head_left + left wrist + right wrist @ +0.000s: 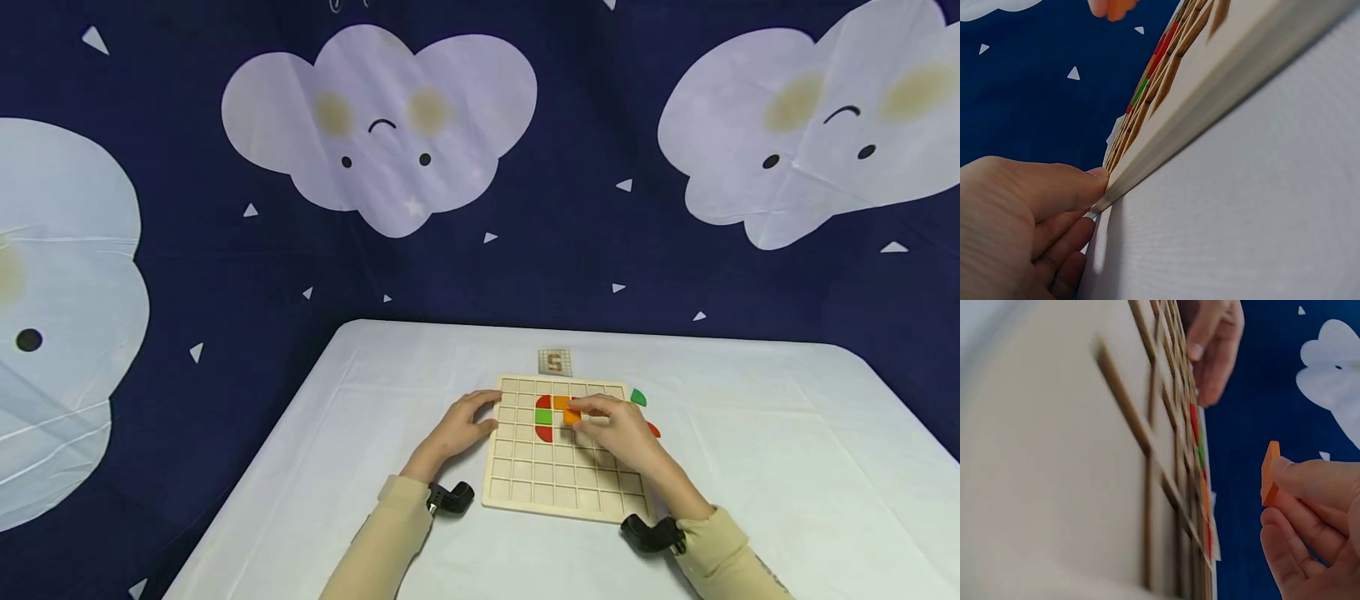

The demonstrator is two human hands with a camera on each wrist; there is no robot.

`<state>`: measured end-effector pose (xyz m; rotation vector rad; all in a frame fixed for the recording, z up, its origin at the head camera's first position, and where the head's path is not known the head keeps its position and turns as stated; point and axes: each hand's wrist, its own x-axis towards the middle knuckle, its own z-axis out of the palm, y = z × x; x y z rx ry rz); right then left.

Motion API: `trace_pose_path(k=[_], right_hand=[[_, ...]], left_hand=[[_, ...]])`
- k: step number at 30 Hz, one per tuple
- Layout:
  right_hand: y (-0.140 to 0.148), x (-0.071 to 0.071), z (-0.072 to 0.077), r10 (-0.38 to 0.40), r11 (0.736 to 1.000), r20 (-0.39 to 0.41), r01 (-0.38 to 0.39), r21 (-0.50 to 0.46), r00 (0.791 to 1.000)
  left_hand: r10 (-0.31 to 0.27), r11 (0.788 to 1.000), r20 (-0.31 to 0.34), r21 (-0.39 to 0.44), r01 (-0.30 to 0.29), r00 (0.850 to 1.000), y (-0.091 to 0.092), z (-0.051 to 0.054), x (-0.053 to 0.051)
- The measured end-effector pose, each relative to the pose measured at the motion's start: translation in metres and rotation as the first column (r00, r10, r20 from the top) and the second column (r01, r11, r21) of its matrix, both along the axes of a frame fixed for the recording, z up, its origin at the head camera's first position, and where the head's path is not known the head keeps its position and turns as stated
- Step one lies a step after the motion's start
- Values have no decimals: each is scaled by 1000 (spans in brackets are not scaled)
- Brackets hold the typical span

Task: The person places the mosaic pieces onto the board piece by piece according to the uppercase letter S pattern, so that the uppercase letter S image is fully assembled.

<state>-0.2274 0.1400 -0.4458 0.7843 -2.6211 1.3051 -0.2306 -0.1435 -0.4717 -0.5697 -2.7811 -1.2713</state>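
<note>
A pale wooden grid board [528,487] lies on the table, with red quarter-round pieces [543,434], a green square piece [543,417] and an orange square piece [561,402] in its cells. My right hand [618,429] is over the board, pinching another orange square piece [1270,474] between thumb and fingers. In the right wrist view that piece is raised off the grid. At the board's left edge rests my left hand [457,427], thumb [1079,184] and fingertips touching the rim, fingers loosely bent.
Behind the board lies a small gridded card [555,362] bearing an S-like figure. A green piece [638,397] and a partly hidden red piece [654,430] lie on the white table [750,433] right of the board. A dark cloud-print cloth [570,275] hangs behind.
</note>
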Motion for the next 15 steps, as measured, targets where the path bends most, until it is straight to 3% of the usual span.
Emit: trace_pose_path(k=[15], right_hand=[[-13,2,-25,30,990,-100,-16,142,995]], left_hand=[[5,1000,0,1,-5,1000,0,1,0]])
